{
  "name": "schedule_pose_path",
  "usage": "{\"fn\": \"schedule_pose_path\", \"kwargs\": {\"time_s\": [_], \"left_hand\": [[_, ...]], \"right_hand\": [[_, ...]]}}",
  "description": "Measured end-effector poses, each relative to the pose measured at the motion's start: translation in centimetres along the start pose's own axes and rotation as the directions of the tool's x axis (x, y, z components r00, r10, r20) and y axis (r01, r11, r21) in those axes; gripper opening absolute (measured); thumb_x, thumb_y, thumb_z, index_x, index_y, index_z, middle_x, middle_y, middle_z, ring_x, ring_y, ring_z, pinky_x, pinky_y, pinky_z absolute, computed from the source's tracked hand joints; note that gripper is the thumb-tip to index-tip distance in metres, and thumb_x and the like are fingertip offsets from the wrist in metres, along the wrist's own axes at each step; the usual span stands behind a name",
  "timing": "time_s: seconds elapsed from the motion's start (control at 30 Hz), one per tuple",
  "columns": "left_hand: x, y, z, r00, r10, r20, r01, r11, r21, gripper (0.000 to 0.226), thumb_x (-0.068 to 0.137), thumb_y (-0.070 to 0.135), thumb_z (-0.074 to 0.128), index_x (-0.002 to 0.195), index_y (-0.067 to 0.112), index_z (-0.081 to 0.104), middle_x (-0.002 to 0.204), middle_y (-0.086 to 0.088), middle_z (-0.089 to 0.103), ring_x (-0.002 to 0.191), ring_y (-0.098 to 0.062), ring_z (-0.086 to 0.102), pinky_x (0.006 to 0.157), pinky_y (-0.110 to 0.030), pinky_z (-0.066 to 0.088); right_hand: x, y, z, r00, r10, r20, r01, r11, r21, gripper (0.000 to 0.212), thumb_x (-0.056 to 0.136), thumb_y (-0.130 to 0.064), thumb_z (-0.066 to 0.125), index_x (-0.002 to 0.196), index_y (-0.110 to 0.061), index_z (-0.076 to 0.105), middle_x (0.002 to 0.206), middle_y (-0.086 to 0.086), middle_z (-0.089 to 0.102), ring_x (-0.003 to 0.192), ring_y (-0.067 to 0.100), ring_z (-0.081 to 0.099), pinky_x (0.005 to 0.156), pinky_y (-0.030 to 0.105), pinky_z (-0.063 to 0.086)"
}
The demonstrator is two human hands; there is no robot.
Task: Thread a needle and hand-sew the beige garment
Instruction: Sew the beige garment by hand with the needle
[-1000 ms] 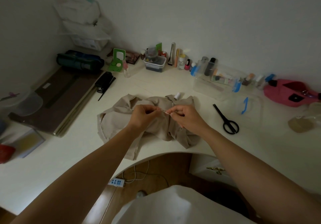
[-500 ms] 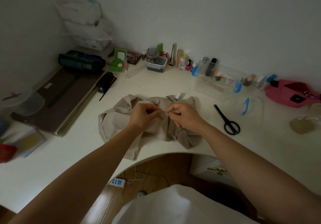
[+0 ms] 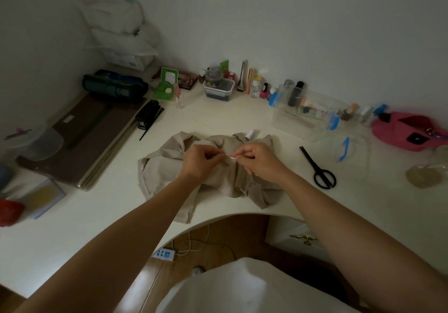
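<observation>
White curved desk, crumpled beige garment; thread spool, black scissors, clear box

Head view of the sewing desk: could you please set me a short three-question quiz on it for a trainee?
1. True or false: the black scissors lie closed on the desk, to the right of the beige garment, with no hand on them.
2. Where is the white thread spool? A) at the garment's far edge B) inside the clear box C) on the scissors' handles
3. Fill in: the needle is pinched by the ___ hand.
Key: 1 true. 2 A. 3 right: the right hand pinches it; what the left hand pinches is too fine to see.
</observation>
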State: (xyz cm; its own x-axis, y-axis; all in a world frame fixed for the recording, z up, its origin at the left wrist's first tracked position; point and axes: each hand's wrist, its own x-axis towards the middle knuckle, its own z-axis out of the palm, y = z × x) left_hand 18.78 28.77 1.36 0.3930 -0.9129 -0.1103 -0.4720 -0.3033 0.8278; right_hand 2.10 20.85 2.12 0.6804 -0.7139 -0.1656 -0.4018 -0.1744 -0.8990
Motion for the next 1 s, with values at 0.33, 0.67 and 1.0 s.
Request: {"fn": "schedule_pose_path", "kwargs": {"time_s": [0.33,0.67,1.0], "left_hand": [[-0.6,1.5,-0.9,0.971,-0.135,0.198,0.178,0.960,-0.218,0.008,0.088,0.021,0.066,0.087,0.016,0.072,0.086,0.007,0.064,0.087,-0.009,0.057,0.083,-0.022,0.049],[-0.1,1.1,-1.1,0.946,-0.202,0.255,0.266,0.931,-0.249,0.009,0.089,0.020,0.066,0.083,0.016,0.072,0.084,0.003,0.066,0.084,-0.011,0.059,0.078,-0.021,0.051],[0.0,0.9,-1.2,0.937,-0.201,0.285,0.274,0.929,-0.247,0.011,0.088,0.022,0.067,0.079,0.020,0.072,0.093,-0.006,0.068,0.096,-0.023,0.062,0.092,-0.037,0.052]], "right_hand": [[-0.2,0.4,-0.9,0.998,0.039,0.057,-0.046,0.992,0.117,0.017,0.097,-0.008,0.056,0.105,-0.011,0.071,0.050,-0.007,0.049,0.045,0.005,0.040,0.045,0.016,0.036],[-0.1,0.4,-1.2,0.996,0.048,0.080,-0.060,0.986,0.156,0.019,0.097,-0.007,0.055,0.108,-0.007,0.071,0.046,-0.012,0.049,0.043,0.002,0.038,0.045,0.016,0.033],[0.2,0.7,-1.2,0.993,0.057,0.099,-0.076,0.976,0.204,0.020,0.097,-0.005,0.054,0.107,-0.009,0.071,0.046,-0.012,0.048,0.043,0.003,0.036,0.045,0.016,0.032]]}}
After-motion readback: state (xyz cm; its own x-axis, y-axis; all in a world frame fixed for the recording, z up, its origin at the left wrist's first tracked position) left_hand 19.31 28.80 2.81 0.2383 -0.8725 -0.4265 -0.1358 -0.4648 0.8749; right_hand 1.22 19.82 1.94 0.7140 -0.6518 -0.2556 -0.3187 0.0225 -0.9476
